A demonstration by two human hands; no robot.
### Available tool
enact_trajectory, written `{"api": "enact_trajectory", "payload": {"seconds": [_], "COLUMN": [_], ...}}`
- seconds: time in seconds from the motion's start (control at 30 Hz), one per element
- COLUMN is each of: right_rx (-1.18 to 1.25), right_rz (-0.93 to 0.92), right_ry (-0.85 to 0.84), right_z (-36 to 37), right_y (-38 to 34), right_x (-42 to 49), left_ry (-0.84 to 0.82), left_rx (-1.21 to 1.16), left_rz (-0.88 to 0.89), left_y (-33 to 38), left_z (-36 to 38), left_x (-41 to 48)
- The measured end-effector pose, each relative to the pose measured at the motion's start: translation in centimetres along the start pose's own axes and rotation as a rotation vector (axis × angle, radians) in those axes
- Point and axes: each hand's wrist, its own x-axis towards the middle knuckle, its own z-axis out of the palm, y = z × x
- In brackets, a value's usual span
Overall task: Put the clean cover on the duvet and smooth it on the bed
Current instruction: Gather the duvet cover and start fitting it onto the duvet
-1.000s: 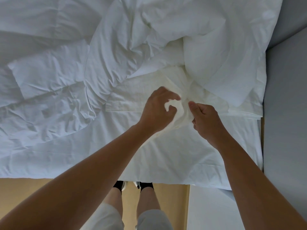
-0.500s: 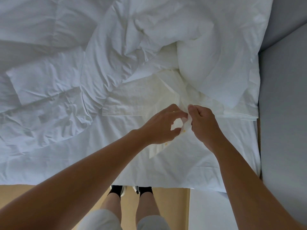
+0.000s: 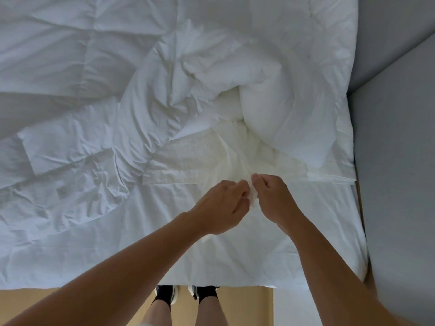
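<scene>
Cream cloth (image 3: 188, 161) with a faint woven texture lies flat toward the near right corner of the bed (image 3: 164, 255), and both hands meet at its bunched near end. The left hand (image 3: 223, 208) has its fingers curled and pinches a fold of that cloth against the thumb; the right hand (image 3: 273, 196) is clenched round the same fold just beside it, so that the knuckles of the two almost touch. A small tail of the cloth shows under the left wrist. Whether this cream cloth belongs to the cover or to the duvet cannot be told. The quilted white duvet (image 3: 70, 55) spreads, creased, over the left and far parts of the bed. The smooth white cover (image 3: 146, 118) is rumpled in the middle, swelling into a puffy mound near the right edge, where it overlaps the far end of the cream cloth. A plain white sheet covers the near edge of the bed. Below that edge lies a tan floor (image 3: 70, 302), where the person's feet in black socks (image 3: 164, 294) stand. A grey surface (image 3: 400, 161) runs along the right edge of the bed.
</scene>
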Motion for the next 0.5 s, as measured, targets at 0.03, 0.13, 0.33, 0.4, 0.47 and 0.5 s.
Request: {"api": "enact_trajectory", "payload": {"seconds": [0.03, 0.13, 0.33, 0.4, 0.47, 0.5], "right_rx": [0.016, 0.021, -0.037, -0.183, -0.396, -0.454], "right_rz": [0.014, 0.068, 0.144, 0.061, -0.173, -0.33], "right_ry": [-0.018, -0.082, -0.023, 0.076, 0.119, 0.052], "right_z": [0.2, 1.2, 2.7, 2.7, 2.3, 2.0], "right_y": [0.3, 0.8, 1.5, 1.0, 0.2, 0.0], "right_x": [0.0, -0.1, 0.3, -0.5, -2.2, -3.2], "left_ry": [0.012, 0.027, 0.059, 0.076, 0.1, 0.113], "left_rx": [-0.017, -0.019, -0.024, -0.072, -0.116, -0.143], "left_rz": [-0.102, -0.343, -0.417, -0.438, -0.455, -0.457], "left_y": [-0.3, -1.9, -1.1, -0.2, 1.2, 2.0], "left_z": [-0.1, -0.5, -0.5, -0.1, -0.1, -0.6], "left_x": [-0.2, -0.8, -1.2, -2.0, -3.4, -4.2]}}
